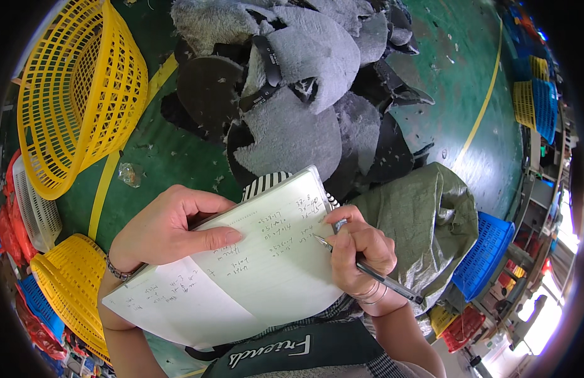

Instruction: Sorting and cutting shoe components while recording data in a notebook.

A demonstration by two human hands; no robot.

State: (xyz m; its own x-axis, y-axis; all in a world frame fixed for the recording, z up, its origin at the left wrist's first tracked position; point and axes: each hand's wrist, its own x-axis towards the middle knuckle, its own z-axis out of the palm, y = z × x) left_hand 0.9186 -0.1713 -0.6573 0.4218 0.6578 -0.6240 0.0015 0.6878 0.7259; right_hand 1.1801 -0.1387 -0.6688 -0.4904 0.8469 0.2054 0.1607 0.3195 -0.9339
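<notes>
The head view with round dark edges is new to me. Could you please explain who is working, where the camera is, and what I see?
There is no robot here, only a person with two bare hands. The picture comes from a wide fisheye camera on the person's head, looking down, so straight edges bend. The left hand holds an open notebook of white paper. The right hand holds a slim dark pen, tip at the page. Beyond, on the green floor, lies a heap of fluffy grey and black pieces. A yellow plastic basket with holes is at upper left.
</notes>
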